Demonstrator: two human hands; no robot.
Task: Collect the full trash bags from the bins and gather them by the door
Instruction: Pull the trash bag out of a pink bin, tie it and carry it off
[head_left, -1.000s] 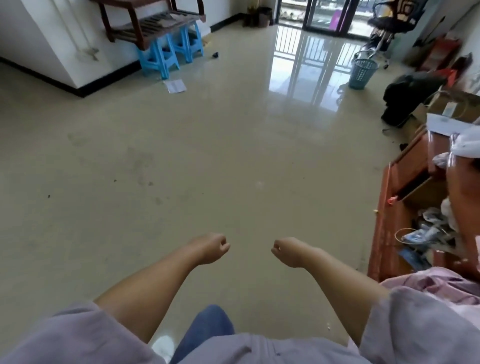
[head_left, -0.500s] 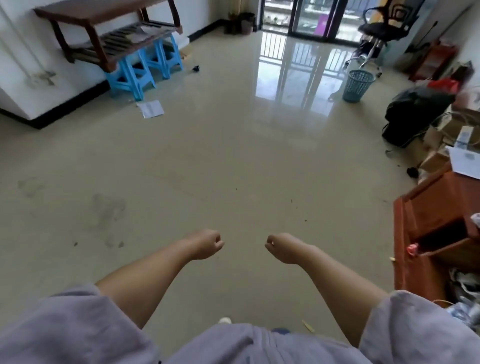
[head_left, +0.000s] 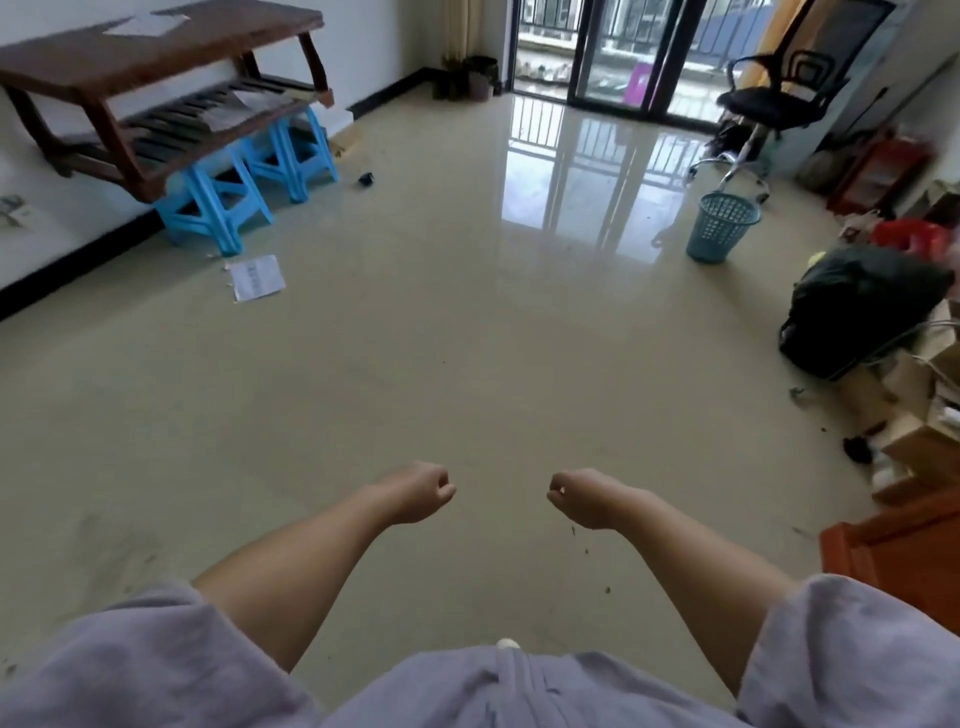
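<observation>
My left hand (head_left: 415, 491) and my right hand (head_left: 584, 496) are held out low over the beige floor, both with fingers curled and holding nothing. A full black trash bag (head_left: 852, 306) lies on the floor at the right, far ahead of my right hand. A teal mesh bin (head_left: 719, 226) stands beyond it near the office chair; I see no bag in it. A dark bin (head_left: 480, 75) stands by the glass sliding door (head_left: 613, 52) at the back.
A wooden bench (head_left: 156, 93) rests on blue stools (head_left: 244, 171) along the left wall, with a sheet of paper (head_left: 257, 277) on the floor nearby. A black office chair (head_left: 774, 98), cardboard boxes (head_left: 924, 395) and an orange wooden cabinet (head_left: 893, 540) crowd the right side.
The view has advanced into the room and tilted up, so the bench, bin and black bag appear larger and nearer. The orange cabinet has slid toward the lower right. Both hands stay curled.
</observation>
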